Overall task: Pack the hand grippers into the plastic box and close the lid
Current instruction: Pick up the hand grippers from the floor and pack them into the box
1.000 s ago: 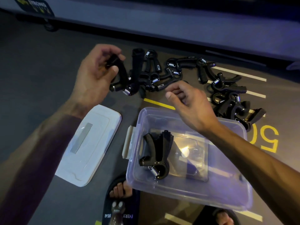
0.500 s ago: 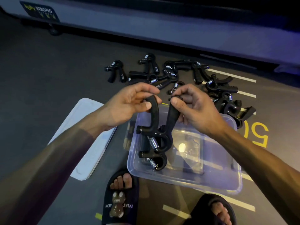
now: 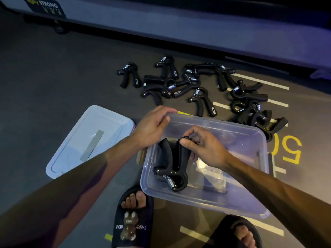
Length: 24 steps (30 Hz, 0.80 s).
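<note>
Packing step under way, early on. Right hand (image 3: pixel 200 149) is down inside the clear box (image 3: pixel 250 204), fingers pinched on the top of a black gripper (image 3: pixel 172 165) at the box's left end; the gripper lies handles up, spring end toward the near wall. A second one may lie under it, hard to tell. Left hand (image 3: pixel 152 127) rests over the box's far-left rim, fingers curled over the edge, apparently steadying it. Lid (image 3: pixel 75 147) lies flat on the floor just left of the box, a grey strip on its top. A loose pile of grippers (image 3: pixel 197 83) waits on the floor beyond the box, so most of the job is left. Next move, I judge: let go, reach for another from the pile, nest it beside this one; the lid comes last. Writing: "STRONG" on a label (image 3: pixel 44 7) top left; a yellow "50" (image 3: pixel 290 151) painted on the floor; "EVERY BEAR" on the left slipper (image 3: pixel 130 226).
</note>
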### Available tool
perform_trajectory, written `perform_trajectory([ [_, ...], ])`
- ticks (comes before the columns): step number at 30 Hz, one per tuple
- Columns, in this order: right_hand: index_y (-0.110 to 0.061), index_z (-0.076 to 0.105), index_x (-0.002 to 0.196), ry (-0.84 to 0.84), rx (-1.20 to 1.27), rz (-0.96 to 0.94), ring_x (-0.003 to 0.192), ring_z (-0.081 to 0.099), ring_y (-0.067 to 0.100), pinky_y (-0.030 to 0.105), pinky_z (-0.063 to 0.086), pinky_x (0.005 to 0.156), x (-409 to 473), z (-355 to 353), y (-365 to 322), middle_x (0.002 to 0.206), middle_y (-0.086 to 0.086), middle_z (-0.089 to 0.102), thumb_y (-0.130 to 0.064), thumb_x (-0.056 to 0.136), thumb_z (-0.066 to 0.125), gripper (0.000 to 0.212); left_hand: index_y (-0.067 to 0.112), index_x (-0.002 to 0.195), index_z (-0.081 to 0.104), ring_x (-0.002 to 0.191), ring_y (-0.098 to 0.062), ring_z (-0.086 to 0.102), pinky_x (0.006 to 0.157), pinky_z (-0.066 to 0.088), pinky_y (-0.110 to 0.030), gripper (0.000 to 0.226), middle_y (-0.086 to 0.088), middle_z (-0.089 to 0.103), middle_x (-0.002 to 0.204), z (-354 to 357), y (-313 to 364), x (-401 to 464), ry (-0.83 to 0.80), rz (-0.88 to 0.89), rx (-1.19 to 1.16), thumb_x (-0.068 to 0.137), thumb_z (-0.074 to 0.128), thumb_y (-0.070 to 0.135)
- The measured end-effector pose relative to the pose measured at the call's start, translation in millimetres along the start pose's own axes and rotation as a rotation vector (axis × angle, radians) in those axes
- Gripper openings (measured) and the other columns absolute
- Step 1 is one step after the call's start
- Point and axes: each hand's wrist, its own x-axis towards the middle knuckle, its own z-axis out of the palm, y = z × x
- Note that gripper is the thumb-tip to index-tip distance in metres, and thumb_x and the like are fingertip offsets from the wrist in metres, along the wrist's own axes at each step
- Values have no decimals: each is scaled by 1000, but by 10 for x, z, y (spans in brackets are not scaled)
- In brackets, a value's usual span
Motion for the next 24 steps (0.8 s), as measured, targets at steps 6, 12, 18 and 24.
perform_trajectory([
  [6, -23, 53, 106, -15, -485, -117, 67, 68, 24, 36, 54, 63, 39, 25, -17, 77, 1, 66, -43, 92, 66, 28, 25, 131, 60, 120, -10, 55, 105, 42, -35, 31, 8, 59, 124, 0, -19, -2, 15, 2, -6, 105, 45, 18],
  [12, -27, 35, 143, -69, -732, -105, 98, 65, 32, 34, 47, 77, -42, 96, 18, 94, 6, 67, -53, 89, 65, 67, 23, 132, 59, 117, -10, 55, 102, 43, -34, 30, 6, 60, 121, 14, -33, 8, 15, -4, -7, 105, 45, 20],
  [18, -26, 29, 148, -40, -709, -98, 97, 66, 31, 28, 43, 74, -103, 167, 38, 97, 9, 70, -48, 90, 67, 73, 27, 131, 59, 115, -9, 55, 101, 44, -34, 30, 7, 60, 120, 17, -29, -1, 16, -23, -12, 106, 45, 22],
  [24, -27, 20, 153, -65, -696, -42, 100, 64, 31, 26, 38, 74, -121, 186, 15, 100, 10, 70, -49, 91, 64, 79, 29, 131, 58, 115, -8, 56, 100, 44, -35, 29, 8, 60, 120, 10, -18, -9, 11, -29, -18, 107, 44, 23],
])
